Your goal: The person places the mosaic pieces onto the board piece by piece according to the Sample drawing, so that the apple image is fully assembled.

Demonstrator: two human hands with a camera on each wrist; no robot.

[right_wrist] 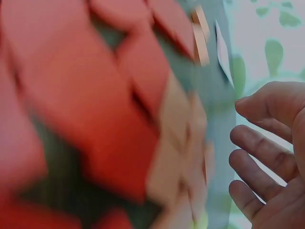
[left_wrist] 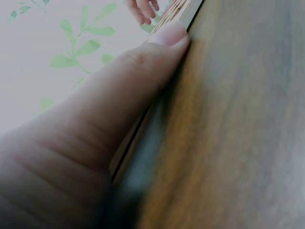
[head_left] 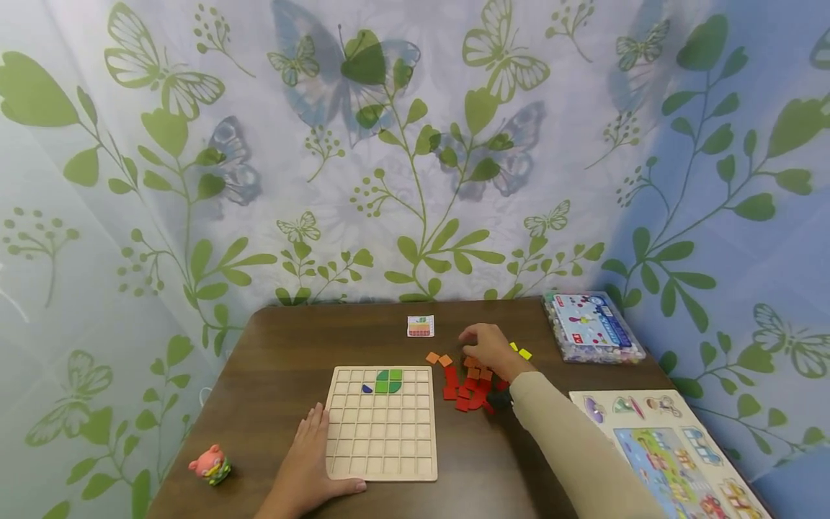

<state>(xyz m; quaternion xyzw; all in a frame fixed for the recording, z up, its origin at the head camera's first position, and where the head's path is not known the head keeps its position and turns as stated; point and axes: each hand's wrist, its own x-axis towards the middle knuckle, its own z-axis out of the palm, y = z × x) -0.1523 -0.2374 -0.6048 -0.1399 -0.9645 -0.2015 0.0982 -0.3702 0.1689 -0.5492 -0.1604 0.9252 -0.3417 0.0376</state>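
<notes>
A pale wooden grid board (head_left: 381,441) lies on the brown table, with several green pieces (head_left: 382,387) and one blue piece (head_left: 367,388) in its upper cells. My left hand (head_left: 310,458) rests against the board's left side, fingers extended, its thumb (left_wrist: 128,76) along the near edge. Over the loose pile right of the board hovers my right hand (head_left: 488,347). In the right wrist view its fingers (right_wrist: 259,143) are loosely bent, with nothing visible between them. Below are red pieces (head_left: 462,405) and orange pieces (head_left: 444,360).
A small printed card (head_left: 421,326) lies behind the board. Yellow pieces (head_left: 526,354) sit beyond the right hand. A clear box (head_left: 593,324) stands at the back right, a picture puzzle board (head_left: 655,432) in front of it. A pink-headed toy figure (head_left: 211,465) stands at left.
</notes>
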